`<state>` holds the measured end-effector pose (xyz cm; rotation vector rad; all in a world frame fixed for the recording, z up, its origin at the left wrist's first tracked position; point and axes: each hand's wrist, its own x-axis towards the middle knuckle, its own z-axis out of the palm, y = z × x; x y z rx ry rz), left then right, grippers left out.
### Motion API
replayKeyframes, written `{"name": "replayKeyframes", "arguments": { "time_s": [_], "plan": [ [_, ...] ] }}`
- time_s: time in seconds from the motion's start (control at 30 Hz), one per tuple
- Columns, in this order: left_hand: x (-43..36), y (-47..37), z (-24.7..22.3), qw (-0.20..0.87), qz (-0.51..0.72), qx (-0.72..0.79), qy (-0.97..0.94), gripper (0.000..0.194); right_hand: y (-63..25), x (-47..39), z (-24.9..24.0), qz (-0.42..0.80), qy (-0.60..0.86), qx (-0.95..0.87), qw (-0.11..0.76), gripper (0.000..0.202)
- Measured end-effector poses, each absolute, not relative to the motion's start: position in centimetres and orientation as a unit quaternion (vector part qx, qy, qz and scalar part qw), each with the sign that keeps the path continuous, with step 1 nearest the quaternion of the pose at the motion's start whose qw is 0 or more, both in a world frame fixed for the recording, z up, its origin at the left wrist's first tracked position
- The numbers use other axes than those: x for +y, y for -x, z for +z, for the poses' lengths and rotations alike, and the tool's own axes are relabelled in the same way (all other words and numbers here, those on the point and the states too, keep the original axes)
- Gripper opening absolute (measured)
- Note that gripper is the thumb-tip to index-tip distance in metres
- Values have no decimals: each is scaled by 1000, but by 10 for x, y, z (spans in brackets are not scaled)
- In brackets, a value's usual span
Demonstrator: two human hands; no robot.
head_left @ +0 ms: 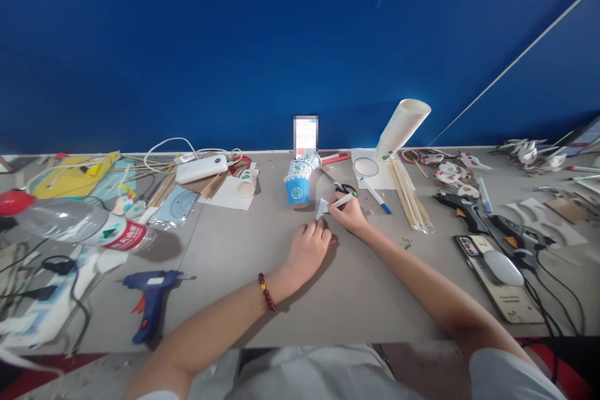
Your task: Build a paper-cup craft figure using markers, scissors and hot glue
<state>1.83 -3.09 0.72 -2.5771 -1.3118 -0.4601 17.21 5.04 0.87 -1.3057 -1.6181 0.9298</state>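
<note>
My right hand (347,214) is closed around a white pen (344,200), its tip over a small paper piece with blue markings (322,207). My left hand (310,249) rests on the table with its fingertips at the lower edge of that paper; the fingers lie together, and how firmly they hold it is hard to tell. A beaded bracelet is on the left wrist. Just behind the hands stands a blue-and-white decorated paper cup (297,190), with more patterned pieces behind it. Scissors with black handles (347,189) lie behind my right hand.
A bottle (94,225), a blue glue gun (152,300) and a power strip (51,306) are at the left. Toward the right are stacked paper cups (405,125), wooden sticks (409,194), a blue-capped marker (376,196), black glue guns (464,211) and a phone (504,303) under a white mouse (503,267).
</note>
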Motion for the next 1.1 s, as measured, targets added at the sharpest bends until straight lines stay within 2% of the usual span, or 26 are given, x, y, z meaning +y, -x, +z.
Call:
{"name": "replayKeyframes", "arguments": {
  "time_s": [0.37, 1.1],
  "plan": [
    [-29, -17, 6, 106, -147, -445, 877, 18, -177, 59, -1, 403, 553, -577, 446, 9],
    [-29, -18, 4, 103, -153, -449, 874, 17, -173, 57, 2, 343, 572, -615, 421, 9]
  ]
}}
